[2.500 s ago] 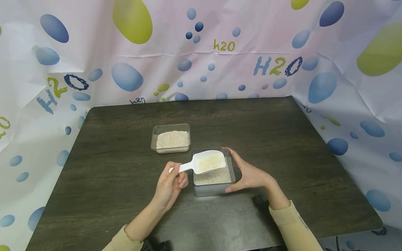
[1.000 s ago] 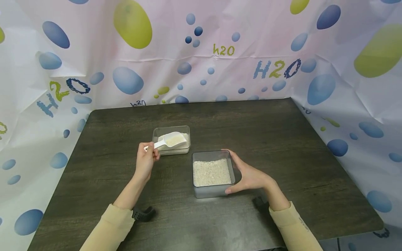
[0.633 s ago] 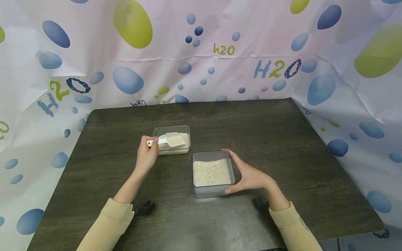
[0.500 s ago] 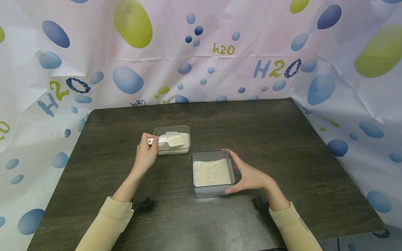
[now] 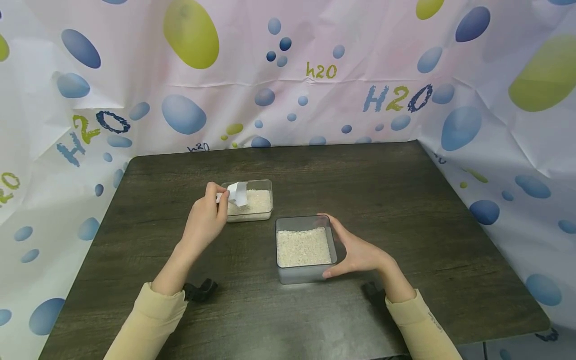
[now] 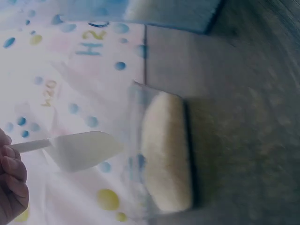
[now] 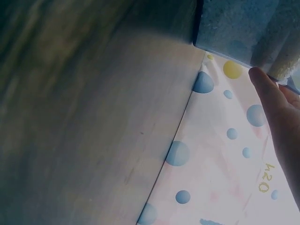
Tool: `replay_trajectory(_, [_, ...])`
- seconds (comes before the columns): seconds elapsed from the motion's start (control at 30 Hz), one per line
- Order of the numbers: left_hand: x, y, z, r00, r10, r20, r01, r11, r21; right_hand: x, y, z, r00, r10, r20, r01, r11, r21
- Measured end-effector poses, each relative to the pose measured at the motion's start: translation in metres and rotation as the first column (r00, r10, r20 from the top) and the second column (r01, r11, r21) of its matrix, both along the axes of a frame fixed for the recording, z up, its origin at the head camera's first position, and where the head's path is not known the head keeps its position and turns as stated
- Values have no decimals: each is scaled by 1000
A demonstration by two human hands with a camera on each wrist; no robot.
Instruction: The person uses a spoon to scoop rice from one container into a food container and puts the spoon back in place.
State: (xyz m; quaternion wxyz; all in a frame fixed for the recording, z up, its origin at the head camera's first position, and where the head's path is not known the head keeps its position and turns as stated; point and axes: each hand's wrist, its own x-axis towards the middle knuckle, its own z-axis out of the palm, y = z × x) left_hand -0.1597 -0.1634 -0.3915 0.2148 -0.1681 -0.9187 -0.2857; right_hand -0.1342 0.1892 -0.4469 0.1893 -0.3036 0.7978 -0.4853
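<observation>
My left hand (image 5: 204,220) pinches the handle of a white scoop (image 5: 238,194), its bowl turned on its side over the left part of a clear container (image 5: 249,218). Pale grains like rice (image 5: 259,201) lie in that container. In the left wrist view the scoop (image 6: 82,151) appears above the container's rim, with no grains visible on it. My right hand (image 5: 362,253) holds a grey see-through container (image 5: 302,274) at its right side, thumb at the near side and fingers at the far corner. Similar grains (image 5: 303,248) fill much of it.
Both containers stand on a dark wooden table (image 5: 405,200), the clear one farther back and to the left. A white sheet (image 5: 306,100) with blue and green spots rises behind the table and along its sides. A dark strap piece (image 5: 200,291) juts from the left wrist.
My left hand has carried the scoop from above the grey container to the clear one, then tipped its bowl sideways; its load no longer shows. The right hand has stayed put.
</observation>
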Motion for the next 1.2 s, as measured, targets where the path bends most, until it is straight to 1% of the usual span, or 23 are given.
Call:
replay_trajectory(0.07, [4, 3, 6, 1000, -20, -23, 20, 1000, 15, 0, 0, 0, 1000, -1, -2, 1, 1000, 2])
replay_trajectory(0.1, [7, 5, 10, 999, -31, -30, 32, 999, 37, 0, 0, 0, 1000, -3, -1, 3, 1000, 5])
replay_trajectory(0.17, [11, 9, 16, 998, -56, -21, 58, 993, 106, 0, 0, 0, 1000, -4, -1, 4, 1000, 7])
replay_trajectory(0.3, [20, 16, 28, 994, -109, -3, 106, 964, 245, -1, 1, -1, 1000, -3, -6, 3, 1000, 8])
replay_trajectory(0.37, [26, 19, 34, 991, -135, -2, 130, 948, 291, -1, 1, -1, 1000, -4, -7, 4, 1000, 7])
replay_trajectory(0.5, [36, 26, 44, 981, -188, -45, 192, 924, 331, -1, 1, -1, 1000, -3, -5, 3, 1000, 7])
replay_trajectory(0.63, [43, 32, 48, 967, -239, -90, 256, 906, 337, 0, 0, 0, 1000, 0, -1, 0, 1000, -2])
replay_trajectory(0.73, [47, 37, 49, 953, -284, -101, 302, 901, 311, 0, 0, 1, 1000, -1, 2, 1, 1000, -4])
replay_trajectory(0.8, [48, 40, 50, 942, -321, -95, 335, 903, 270, 0, 0, 1, 1000, -5, 5, 5, 1000, 2])
replay_trajectory(0.87, [49, 43, 51, 928, -364, -74, 371, 904, 213, 0, 0, 1, 1000, -5, 3, 5, 1000, 2])
replay_trajectory(0.93, [49, 47, 52, 909, -414, -37, 415, 898, 150, 0, 0, 0, 1000, -11, 6, 11, 1000, 3])
replay_trajectory(1.03, [49, 52, 54, 877, -480, 33, 478, 877, 53, 0, 0, 0, 1000, -13, 5, 13, 1000, -3])
replay_trajectory(1.1, [48, 56, 55, 855, -514, 73, 516, 856, -19, 0, 0, 0, 1000, -14, 4, 14, 1000, -3])
replay_trajectory(1.2, [47, 63, 54, 833, -541, 118, 553, 825, -116, -1, -1, 0, 1000, -10, -3, 10, 1000, -2])
